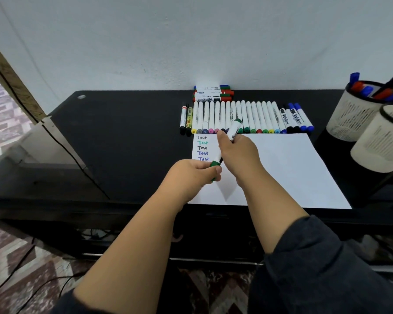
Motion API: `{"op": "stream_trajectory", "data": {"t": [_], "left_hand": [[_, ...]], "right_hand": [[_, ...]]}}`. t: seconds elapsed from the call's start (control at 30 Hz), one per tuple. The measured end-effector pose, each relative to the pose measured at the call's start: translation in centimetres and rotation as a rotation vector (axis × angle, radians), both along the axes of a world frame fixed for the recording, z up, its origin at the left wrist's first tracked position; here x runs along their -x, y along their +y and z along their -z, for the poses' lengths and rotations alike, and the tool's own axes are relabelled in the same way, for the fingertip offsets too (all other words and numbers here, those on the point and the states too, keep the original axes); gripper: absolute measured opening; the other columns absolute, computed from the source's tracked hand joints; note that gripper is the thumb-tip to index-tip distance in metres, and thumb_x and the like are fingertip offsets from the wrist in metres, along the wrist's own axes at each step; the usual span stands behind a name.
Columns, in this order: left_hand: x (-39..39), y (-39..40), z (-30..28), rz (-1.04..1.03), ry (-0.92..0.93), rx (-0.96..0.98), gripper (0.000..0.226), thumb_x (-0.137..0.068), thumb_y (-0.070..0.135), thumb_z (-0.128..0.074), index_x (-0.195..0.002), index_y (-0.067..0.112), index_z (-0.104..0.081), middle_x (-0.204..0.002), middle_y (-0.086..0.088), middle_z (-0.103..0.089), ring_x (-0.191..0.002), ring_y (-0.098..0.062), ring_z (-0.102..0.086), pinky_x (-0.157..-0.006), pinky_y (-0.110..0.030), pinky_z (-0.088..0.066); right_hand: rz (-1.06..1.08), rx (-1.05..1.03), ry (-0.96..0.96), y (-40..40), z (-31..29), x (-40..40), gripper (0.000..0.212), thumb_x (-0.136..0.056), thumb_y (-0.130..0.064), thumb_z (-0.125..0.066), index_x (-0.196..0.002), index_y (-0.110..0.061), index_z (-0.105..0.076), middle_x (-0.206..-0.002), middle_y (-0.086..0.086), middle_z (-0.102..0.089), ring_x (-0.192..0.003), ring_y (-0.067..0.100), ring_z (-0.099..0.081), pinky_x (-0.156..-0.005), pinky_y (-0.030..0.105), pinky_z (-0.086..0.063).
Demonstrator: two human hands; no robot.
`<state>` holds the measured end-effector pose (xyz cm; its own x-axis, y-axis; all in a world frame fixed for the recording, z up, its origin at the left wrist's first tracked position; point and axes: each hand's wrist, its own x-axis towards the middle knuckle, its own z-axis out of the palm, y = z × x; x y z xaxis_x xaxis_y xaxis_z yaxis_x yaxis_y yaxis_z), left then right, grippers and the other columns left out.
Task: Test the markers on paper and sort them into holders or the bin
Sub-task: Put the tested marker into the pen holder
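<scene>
— What's over on your left?

— A black desk [123, 137], and my left hand [194, 173] above the near-left corner of the sheet of paper [281, 168]. My fingers are curled round the green cap [214, 164] of a marker, pinching it at the tip end.

— And the marker itself?

— The green marker [233, 131] slants up and away from that cap, over the paper's left edge. My right hand [238, 152] grips its white barrel, thumb and fingers wrapped round it; its green back end pokes out above my knuckles. Whether the cap is off or only loosened, I cannot tell.

— What's on the paper?

— Five lines reading "Test" [202, 148] down the left margin, in black, green, black, blue and blue. The rest of the sheet is blank.

— Behind it?

— A row of markers [243, 116] lying side by side along the paper's far edge, with a small stack of markers [212, 94] against the wall.

— And to the right?

— Two pale mesh holders. The far holder [349, 114] has red, blue and black markers standing in it; the near holder [379, 141] tilts toward me, its inside out of sight.
</scene>
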<state>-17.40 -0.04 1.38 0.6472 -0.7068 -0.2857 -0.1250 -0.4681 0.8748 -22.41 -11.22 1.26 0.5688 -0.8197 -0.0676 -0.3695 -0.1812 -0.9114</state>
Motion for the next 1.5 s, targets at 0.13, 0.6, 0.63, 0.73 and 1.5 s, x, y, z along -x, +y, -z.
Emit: {"op": "stream_trajectory", "data": {"t": [0.13,0.6,0.63,0.73,1.5], "left_hand": [[-0.2,0.2,-0.1,0.022,0.027,0.018,0.014,-0.088,0.031,-0.063,-0.075,0.031,-0.067,-0.078,0.014,-0.072,-0.083,-0.002,-0.066,-0.084,-0.025,-0.047],[-0.8,1.4,0.1,0.01,0.231,0.077,0.021,-0.095,0.024,-0.053,-0.087,0.012,-0.068,-0.075,0.004,-0.069,-0.067,-0.005,-0.066,-0.068,-0.016,-0.05],[-0.9,1.5,0.1,-0.001,0.229,0.073,0.021,-0.095,0.025,-0.053,-0.087,0.013,-0.068,-0.075,0.005,-0.069,-0.067,-0.005,-0.067,-0.069,-0.017,-0.05],[-0.8,1.4,0.1,-0.039,0.145,0.038,0.02,-0.095,0.026,-0.053,-0.084,0.017,-0.067,-0.074,0.008,-0.069,-0.068,-0.003,-0.065,-0.072,-0.02,-0.048],[-3.2,3.2,1.2,-0.269,-0.146,0.001,0.023,-0.093,0.037,-0.054,-0.075,0.028,-0.066,-0.097,0.01,-0.067,-0.087,-0.007,-0.058,-0.067,-0.021,-0.043]], "right_hand": [[0.011,0.082,0.045,0.0,0.2,-0.3,0.04,-0.098,-0.037,-0.043,-0.065,-0.015,-0.037,-0.064,-0.003,-0.045,-0.057,0.01,-0.043,-0.049,0.026,-0.031],[-0.031,-0.112,-0.033,0.6,0.8,-1.5,0.022,-0.094,-0.024,-0.043,-0.076,-0.012,-0.045,-0.074,0.014,-0.056,-0.053,0.016,-0.038,-0.05,0.025,-0.029],[-0.02,-0.114,-0.037,0.7,0.9,-1.7,0.022,-0.093,-0.025,-0.043,-0.076,-0.011,-0.046,-0.079,0.021,-0.06,-0.056,0.018,-0.041,-0.051,0.026,-0.029],[0.038,-0.111,-0.036,0.8,1.2,-2.3,0.03,-0.092,-0.026,-0.043,-0.084,0.001,-0.053,-0.104,0.026,-0.065,-0.069,0.023,-0.05,-0.058,0.031,-0.035],[0.066,-0.345,-0.297,-0.4,1.8,0.0,0.018,-0.085,-0.031,-0.07,-0.078,-0.019,-0.057,-0.058,-0.003,-0.053,-0.051,0.01,-0.042,-0.047,0.021,-0.035]]}}
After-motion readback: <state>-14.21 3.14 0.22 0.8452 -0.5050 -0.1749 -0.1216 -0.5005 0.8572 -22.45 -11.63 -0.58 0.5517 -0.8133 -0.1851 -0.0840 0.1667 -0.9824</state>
